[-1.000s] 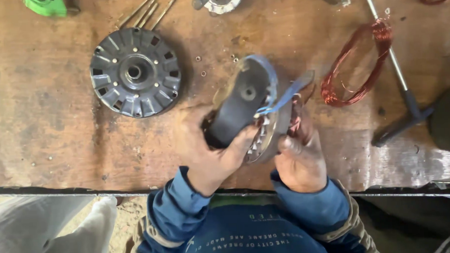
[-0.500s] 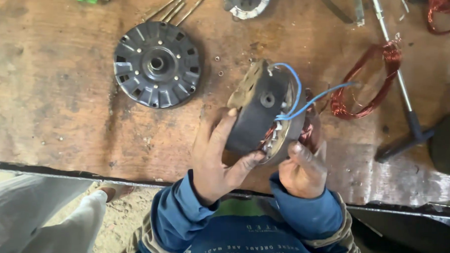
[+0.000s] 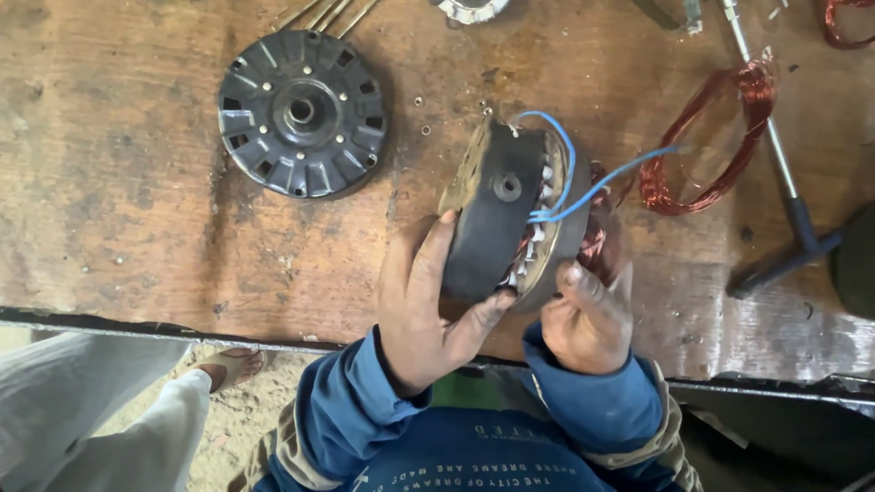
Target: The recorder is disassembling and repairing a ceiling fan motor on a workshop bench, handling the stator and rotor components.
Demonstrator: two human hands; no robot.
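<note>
Left hand point(image 3: 423, 319) cupped the stator point(image 3: 509, 219) from below, right hand point(image 3: 587, 318) pinched its rim beside the copper windings, both closed on it, tilting it on edge just above the bench point(image 3: 116, 189) so the 2 blue leads point(image 3: 563, 179) hung free.

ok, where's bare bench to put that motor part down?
Widest bare patch: the wooden bench left of the black round cover, down to the near edge. A smaller strip lies between the cover and the left hand. Right of the stator it is crowded: copper coil, T-handle tool.
</note>
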